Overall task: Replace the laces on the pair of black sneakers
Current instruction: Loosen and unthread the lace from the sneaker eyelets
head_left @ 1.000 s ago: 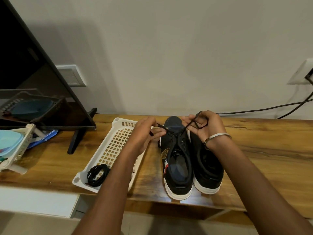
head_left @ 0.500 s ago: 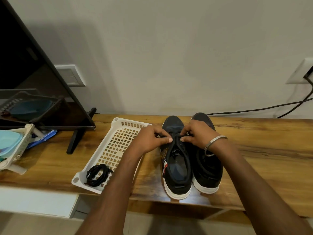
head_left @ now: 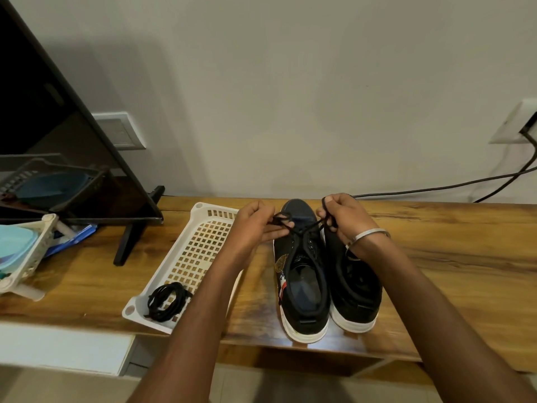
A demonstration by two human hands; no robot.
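Two black sneakers with white soles are sitting side by side near the middle of the frame on a wooden table (head_left: 436, 257), toes pointing at the wall. The left sneaker (head_left: 302, 274) has some colourful patch on its side, and it's the one with a black lace (head_left: 305, 226) running through the eyelets near the toe. The right sneaker (head_left: 356, 289) is touching it.

Both hands are up over the toe end. The left hand (head_left: 255, 225) is pinching one end of the lace, which is bunching into a little loop at the fingertips. The right hand (head_left: 341, 218) is curling around the other end, with the lace looping over the fingers; there's a metal bangle (head_left: 367, 238) on that wrist.

Left of the shoes, a white plastic basket (head_left: 186, 257) is lying on the table with a coiled bundle of black laces (head_left: 168, 301) sitting in its near corner. A TV (head_left: 58, 135) is filling the upper left, and a cable (head_left: 436, 187) is trailing along the wall at right.
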